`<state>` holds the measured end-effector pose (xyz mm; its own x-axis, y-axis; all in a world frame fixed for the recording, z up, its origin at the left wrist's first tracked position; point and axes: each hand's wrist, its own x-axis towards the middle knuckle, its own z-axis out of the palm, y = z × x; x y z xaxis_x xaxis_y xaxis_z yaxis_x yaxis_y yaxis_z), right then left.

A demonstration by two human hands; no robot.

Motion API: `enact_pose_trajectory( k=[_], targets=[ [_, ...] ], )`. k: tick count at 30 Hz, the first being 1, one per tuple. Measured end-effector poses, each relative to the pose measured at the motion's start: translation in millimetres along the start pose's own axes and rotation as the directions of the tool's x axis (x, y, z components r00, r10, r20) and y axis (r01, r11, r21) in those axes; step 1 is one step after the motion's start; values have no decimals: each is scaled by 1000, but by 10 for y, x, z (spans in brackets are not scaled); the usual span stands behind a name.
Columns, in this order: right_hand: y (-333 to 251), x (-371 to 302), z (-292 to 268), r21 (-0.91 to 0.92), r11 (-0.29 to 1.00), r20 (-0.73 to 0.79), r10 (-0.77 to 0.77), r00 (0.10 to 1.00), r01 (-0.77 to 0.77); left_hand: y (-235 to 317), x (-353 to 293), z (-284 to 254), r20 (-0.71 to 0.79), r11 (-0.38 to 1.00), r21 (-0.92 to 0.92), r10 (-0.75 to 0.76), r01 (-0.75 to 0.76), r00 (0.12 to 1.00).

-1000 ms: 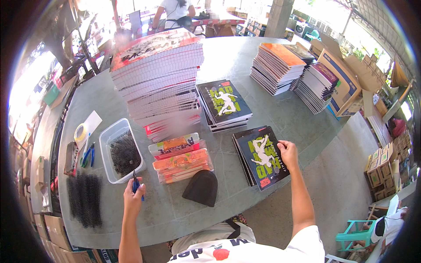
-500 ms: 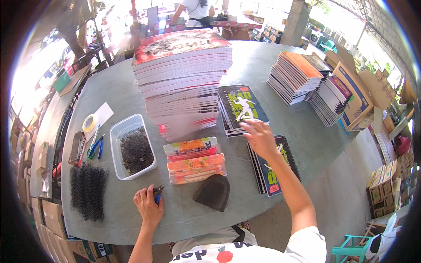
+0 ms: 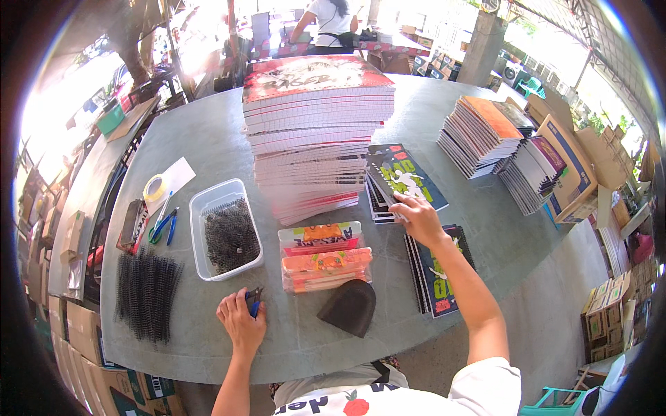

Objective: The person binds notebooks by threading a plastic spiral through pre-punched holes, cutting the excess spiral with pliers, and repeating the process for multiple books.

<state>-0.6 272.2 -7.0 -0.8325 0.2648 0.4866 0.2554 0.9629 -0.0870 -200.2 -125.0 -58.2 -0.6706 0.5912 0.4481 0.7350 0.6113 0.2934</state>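
My left hand [image 3: 240, 320] rests on the table, closed round blue-handled pliers [image 3: 254, 299] whose dark jaws point away from me. My right hand [image 3: 419, 219] reaches forward to a small stack of dark notebooks [image 3: 424, 182] with green lettering and a white figure; its fingers close on the top notebook's near edge. Beneath my right forearm lie more of these notebooks [image 3: 438, 295], bound with black coils. A clear plastic tub [image 3: 196, 239] holds many black binding coils [image 3: 232, 236], and a bunch of longer coils [image 3: 147, 295] lies left of it.
A tall stack of red-covered books [image 3: 319, 76] stands at the table's middle. Nearer are plastic-wrapped packets [image 3: 326, 265] and a dark rounded block [image 3: 350, 308]. Tape [image 3: 155, 187] and blue-handled tools [image 3: 164, 225] lie left. Orange-covered notebooks [image 3: 489, 121] and a cardboard box [image 3: 576, 173] stand right.
The view has shifted, so the table's things appear farther right. My right fingers have drawn in on the notebook's near edge. My left hand still holds the pliers.
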Motion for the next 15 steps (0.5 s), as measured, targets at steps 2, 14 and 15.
enact_pose_trajectory(
  k=[2, 14, 15],
  targets=[
    [-16, 12, -169, 260, 942, -5, 221, 975, -212, 10, 8, -1, 9, 1000, -7, -10, 10, 1000],
    [-721, -259, -1414, 898, 428, -382, 641, 666, 103, 1264, 765, -491, -144, 635, -726, 236, -265, 961],
    [-865, -163, -1324, 904, 401, -381, 594, 708, 149, 1346, 897, -529, -174, 515, -819, 199, -254, 965]
  ],
)
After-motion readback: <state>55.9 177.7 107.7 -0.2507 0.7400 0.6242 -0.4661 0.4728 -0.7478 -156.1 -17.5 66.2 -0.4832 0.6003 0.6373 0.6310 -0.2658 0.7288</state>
